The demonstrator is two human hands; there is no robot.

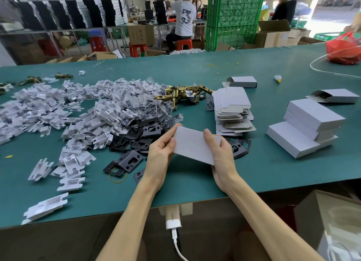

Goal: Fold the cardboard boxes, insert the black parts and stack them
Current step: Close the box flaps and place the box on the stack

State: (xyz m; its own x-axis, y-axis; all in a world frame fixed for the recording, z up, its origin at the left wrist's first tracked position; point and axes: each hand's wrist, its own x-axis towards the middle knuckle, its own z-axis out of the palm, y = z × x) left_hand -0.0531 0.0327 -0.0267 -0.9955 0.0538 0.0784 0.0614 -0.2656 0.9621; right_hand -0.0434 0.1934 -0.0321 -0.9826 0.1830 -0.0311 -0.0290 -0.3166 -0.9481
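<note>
Both hands on the white box (193, 145): left hand (162, 153) pinches its left end, right hand (220, 155) grips its right end, just over the black parts (136, 137). Right of those parts, closed boxes (306, 128) sit stacked, contents hidden.

Open mat (273, 174) front-right, lane betw. flat-blank stack (232, 112) & finished boxes (306, 131). Left's blocked: white insert heap (58, 108), black plates (136, 141) spilling twd centre. Brass latches (181, 95) crowd mid-table. Far side by rubber bands (212, 66) wide open.
</note>
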